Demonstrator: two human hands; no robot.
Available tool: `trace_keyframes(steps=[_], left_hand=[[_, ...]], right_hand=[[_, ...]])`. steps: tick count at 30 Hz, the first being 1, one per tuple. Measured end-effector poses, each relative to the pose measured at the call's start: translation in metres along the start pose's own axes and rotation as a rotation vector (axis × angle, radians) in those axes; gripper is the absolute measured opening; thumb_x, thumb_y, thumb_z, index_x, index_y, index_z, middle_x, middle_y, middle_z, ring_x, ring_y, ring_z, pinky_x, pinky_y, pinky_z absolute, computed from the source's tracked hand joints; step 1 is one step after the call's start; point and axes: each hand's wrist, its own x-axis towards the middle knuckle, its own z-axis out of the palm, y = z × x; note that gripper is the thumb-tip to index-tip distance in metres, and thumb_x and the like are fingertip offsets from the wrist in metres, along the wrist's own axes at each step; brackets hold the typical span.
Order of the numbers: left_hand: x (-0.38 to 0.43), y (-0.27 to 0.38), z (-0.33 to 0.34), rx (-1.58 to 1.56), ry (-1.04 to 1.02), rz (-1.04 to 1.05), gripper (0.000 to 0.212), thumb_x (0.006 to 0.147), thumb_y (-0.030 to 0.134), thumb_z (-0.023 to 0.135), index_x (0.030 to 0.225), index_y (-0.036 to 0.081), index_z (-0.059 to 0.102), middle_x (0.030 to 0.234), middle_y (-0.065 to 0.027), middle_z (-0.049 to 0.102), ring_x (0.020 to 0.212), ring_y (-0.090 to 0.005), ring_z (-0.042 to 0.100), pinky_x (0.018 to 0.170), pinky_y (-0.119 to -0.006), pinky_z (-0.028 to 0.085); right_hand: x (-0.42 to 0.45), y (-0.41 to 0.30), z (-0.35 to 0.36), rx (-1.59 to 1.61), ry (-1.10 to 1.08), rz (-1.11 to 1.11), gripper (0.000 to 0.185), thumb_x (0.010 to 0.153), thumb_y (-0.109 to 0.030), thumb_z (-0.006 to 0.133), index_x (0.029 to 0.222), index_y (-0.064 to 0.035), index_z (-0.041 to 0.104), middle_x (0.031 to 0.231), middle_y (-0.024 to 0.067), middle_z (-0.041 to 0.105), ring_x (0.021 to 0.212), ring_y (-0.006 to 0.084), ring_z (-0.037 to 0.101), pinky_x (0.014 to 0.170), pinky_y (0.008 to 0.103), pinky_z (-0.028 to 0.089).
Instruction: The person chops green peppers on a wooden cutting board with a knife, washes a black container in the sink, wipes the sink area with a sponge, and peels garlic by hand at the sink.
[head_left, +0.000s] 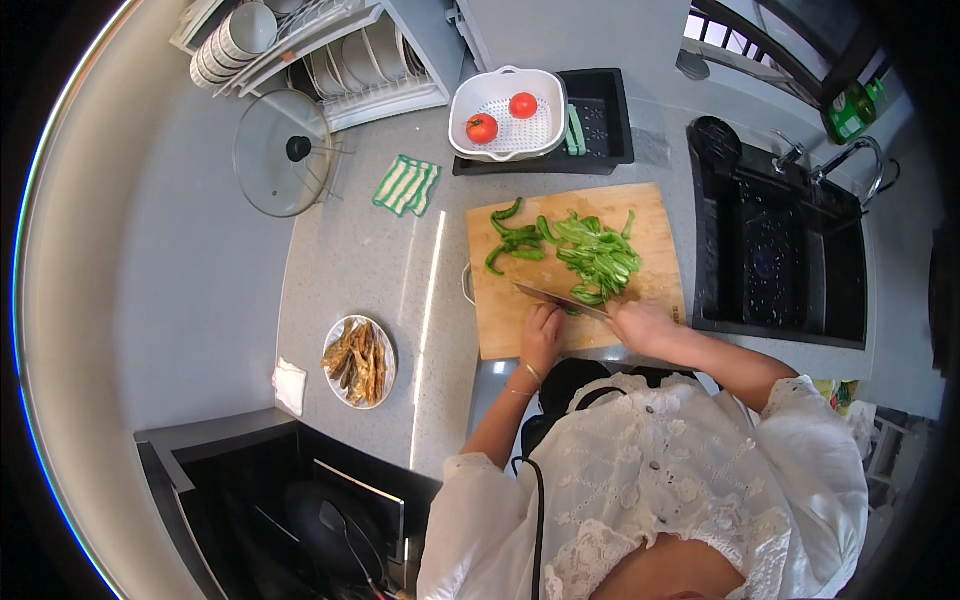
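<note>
My right hand (641, 324) grips the handle of a kitchen knife (551, 298), whose blade points left across the lower part of a wooden cutting board (510, 330). Close against the blade, the curled fingers of my left hand (543, 330) hold a green pepper (573, 312); only a small bit of it shows. Beyond the knife lies a pile of sliced green peppers (600, 251). Several whole green peppers (517, 238) rest at the board's upper left.
Behind the board, a white colander (508, 146) with two tomatoes stands over a black drain basket (604, 112). A black sink (784, 255) is at right. Leftward are a plate of dried fish-like pieces (360, 364), a striped cloth (406, 185), a glass lid (277, 169) and a stove (300, 480).
</note>
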Motion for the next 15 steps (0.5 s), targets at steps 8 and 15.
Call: trace_keyframes(steps=[8, 15], left_hand=[[0.012, -0.033, -0.028, 0.142, 0.091, -0.197, 0.020, 0.075, 0.003, 0.062, 0.095, 0.003, 0.059, 0.094, -0.0144, 0.058, 0.086, -0.0329, 0.054, 0.076, -0.039, 0.046], [0.092, -0.069, -0.057, 0.285, 0.154, -0.263, 0.028, 0.075, 0.003, 0.062, 0.103, 0.006, 0.060, 0.092, -0.0137, 0.059, 0.087, -0.0332, 0.054, 0.077, -0.041, 0.044]], right_hand=[[-0.009, 0.026, -0.002, 0.159, 0.168, -0.070, 0.025, 0.089, -0.026, 0.048, 0.091, -0.0021, 0.055, 0.069, 0.0192, 0.062, 0.067, 0.0390, 0.061, 0.063, 0.0506, 0.046], [-0.014, 0.030, 0.009, 0.037, 0.063, -0.218, 0.024, 0.089, -0.027, 0.050, 0.087, -0.0043, 0.056, 0.064, 0.0196, 0.060, 0.063, 0.0399, 0.060, 0.061, 0.0514, 0.046]])
